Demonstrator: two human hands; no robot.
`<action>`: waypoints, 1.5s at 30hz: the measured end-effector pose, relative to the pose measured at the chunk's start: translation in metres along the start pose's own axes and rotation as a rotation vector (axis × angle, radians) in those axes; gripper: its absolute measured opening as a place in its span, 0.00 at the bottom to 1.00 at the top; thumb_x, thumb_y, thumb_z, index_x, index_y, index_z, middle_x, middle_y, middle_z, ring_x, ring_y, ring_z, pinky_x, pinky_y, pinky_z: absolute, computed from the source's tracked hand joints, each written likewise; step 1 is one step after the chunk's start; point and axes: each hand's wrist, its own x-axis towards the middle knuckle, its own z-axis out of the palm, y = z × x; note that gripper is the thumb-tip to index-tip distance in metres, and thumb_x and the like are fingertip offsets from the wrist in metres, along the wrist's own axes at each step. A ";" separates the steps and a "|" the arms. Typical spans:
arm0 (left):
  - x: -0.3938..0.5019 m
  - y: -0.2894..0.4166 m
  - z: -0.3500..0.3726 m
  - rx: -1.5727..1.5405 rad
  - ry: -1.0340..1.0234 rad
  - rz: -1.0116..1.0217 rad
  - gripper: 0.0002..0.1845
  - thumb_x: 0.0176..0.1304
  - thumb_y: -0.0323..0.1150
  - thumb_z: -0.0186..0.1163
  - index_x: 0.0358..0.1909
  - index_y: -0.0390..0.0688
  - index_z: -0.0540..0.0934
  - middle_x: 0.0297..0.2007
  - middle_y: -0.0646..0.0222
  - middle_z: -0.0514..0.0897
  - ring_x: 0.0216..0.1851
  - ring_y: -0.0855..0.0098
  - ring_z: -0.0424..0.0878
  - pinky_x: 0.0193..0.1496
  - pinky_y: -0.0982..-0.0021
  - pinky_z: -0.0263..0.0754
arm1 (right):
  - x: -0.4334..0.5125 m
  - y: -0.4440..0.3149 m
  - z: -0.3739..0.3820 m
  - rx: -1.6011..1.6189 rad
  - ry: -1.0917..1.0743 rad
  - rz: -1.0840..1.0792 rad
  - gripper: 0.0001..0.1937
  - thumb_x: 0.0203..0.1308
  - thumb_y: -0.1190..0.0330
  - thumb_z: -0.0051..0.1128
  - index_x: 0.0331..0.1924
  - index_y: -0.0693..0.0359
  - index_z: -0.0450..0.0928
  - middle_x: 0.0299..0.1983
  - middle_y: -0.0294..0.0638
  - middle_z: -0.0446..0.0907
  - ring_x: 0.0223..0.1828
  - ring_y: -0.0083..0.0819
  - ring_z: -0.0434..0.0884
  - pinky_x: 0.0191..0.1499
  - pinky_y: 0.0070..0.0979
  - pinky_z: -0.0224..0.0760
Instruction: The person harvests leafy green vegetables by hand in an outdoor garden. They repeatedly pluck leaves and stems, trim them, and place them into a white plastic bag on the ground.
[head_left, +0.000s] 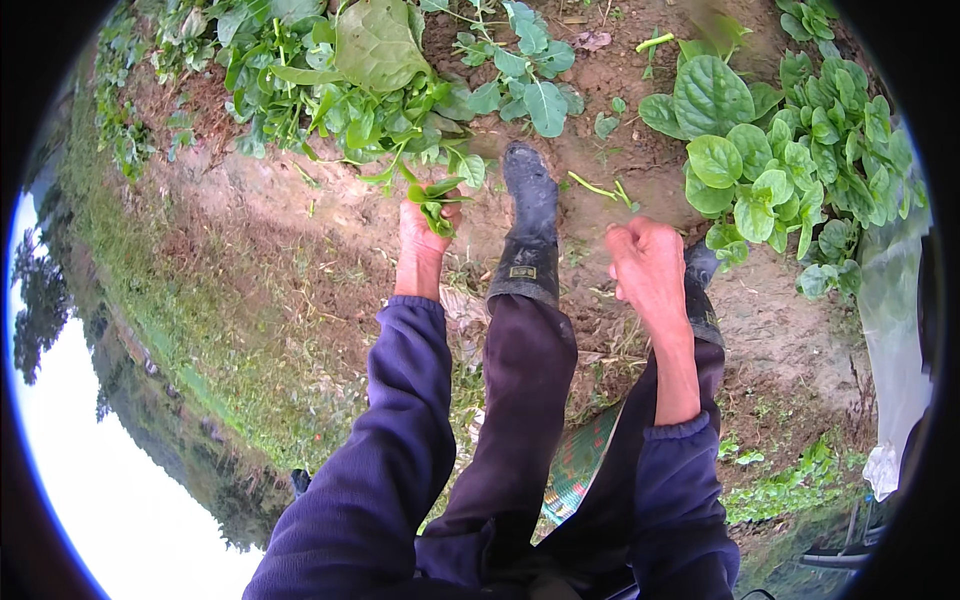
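My left hand (429, 225) is closed around a small bunch of green leaves (435, 202), just below a heap of leafy greens (360, 105) lying on the soil. My right hand (641, 251) is curled above the ground, between my two boots; whether something small sits between its fingers cannot be made out. To its right grows a dense row of round-leaved green plants (772, 172). Cut green stems (592, 185) lie on the soil above and left of my right hand. Another stem piece (655, 43) lies farther up.
A rubber boot (531, 195) stands between my hands; the other boot (701, 262) is partly behind my right hand. A blue-green leafy plant (525, 67) grows at the top middle. Translucent plastic sheeting (892, 315) hangs at the right. A woven green item (585, 457) lies between my legs.
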 end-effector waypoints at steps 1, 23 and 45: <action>-0.004 0.005 0.000 0.035 0.122 0.049 0.13 0.62 0.42 0.60 0.37 0.41 0.79 0.28 0.62 0.81 0.19 0.69 0.72 0.18 0.72 0.67 | 0.000 0.000 0.000 0.004 -0.002 0.003 0.19 0.60 0.59 0.52 0.22 0.68 0.73 0.17 0.51 0.76 0.20 0.44 0.80 0.33 0.41 0.71; 0.033 0.047 0.048 2.227 0.680 0.975 0.15 0.59 0.39 0.61 0.38 0.36 0.79 0.29 0.45 0.85 0.31 0.45 0.85 0.36 0.49 0.78 | 0.001 0.003 0.002 0.012 0.021 -0.019 0.19 0.60 0.61 0.52 0.20 0.68 0.71 0.13 0.51 0.73 0.18 0.43 0.80 0.31 0.40 0.72; 0.043 0.022 0.051 1.830 0.634 0.904 0.19 0.57 0.45 0.65 0.42 0.41 0.87 0.28 0.50 0.85 0.35 0.51 0.85 0.44 0.56 0.77 | 0.003 0.004 0.001 -0.019 0.034 -0.043 0.19 0.58 0.61 0.52 0.20 0.70 0.71 0.17 0.57 0.73 0.22 0.53 0.77 0.31 0.46 0.69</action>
